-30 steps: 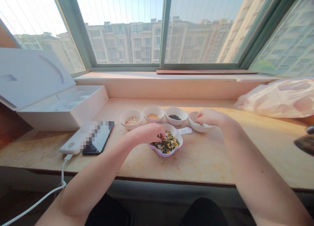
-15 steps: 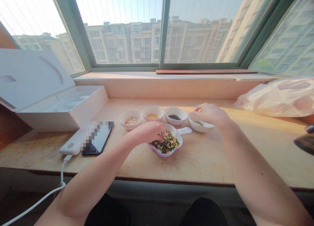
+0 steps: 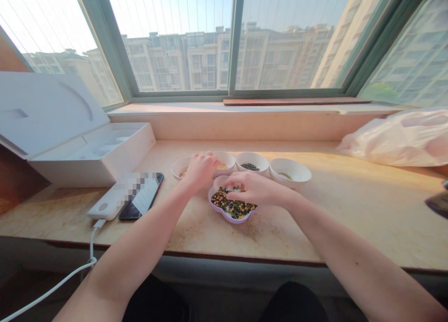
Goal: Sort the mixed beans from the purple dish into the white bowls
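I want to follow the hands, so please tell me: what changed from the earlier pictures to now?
The left hand moved off the purple dish and forward, over the two left white bowls. The right hand came from the right white bowl to the dish, over the mixed beans. The phone and power bank stayed in place.

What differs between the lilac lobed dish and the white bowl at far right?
The lilac lobed dish has a scalloped outline; the white bowl is round. The dish is heaped with mixed dark, green and yellowish beans; the bowl holds only a small pile of seeds. The person's right hand reaches into the dish, while no hand touches the bowl. Both sit on the stone sill.
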`<state>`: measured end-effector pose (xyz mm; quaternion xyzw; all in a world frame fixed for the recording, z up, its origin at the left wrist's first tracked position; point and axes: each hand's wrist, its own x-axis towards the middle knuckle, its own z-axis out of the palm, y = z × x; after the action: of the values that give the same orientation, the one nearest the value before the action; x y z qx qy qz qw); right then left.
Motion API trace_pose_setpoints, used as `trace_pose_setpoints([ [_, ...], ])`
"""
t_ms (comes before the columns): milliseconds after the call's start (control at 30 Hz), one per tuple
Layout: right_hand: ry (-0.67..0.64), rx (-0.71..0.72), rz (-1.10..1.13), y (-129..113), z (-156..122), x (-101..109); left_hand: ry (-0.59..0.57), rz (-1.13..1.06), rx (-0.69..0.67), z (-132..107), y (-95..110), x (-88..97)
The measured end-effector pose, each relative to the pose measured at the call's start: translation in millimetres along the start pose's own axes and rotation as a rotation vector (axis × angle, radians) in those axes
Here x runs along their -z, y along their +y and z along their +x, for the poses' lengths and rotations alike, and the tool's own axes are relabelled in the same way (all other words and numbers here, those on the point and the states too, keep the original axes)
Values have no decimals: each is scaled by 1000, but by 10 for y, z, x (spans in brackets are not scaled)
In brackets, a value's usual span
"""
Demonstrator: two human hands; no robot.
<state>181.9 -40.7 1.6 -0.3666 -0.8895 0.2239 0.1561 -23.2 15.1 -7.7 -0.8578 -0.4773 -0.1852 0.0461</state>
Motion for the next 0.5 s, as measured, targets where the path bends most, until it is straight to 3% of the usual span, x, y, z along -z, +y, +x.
trace_pose_setpoints([
  [133,-46,153,-39,-29,70,-186,-35,69,40,-1,27,23],
  [367,-86,160,-160,-10,102,-214,18,-15,66,21,40,-72],
  [500,-112,91,-215,-23,113,-228,26,-42,59,22,44,-98],
])
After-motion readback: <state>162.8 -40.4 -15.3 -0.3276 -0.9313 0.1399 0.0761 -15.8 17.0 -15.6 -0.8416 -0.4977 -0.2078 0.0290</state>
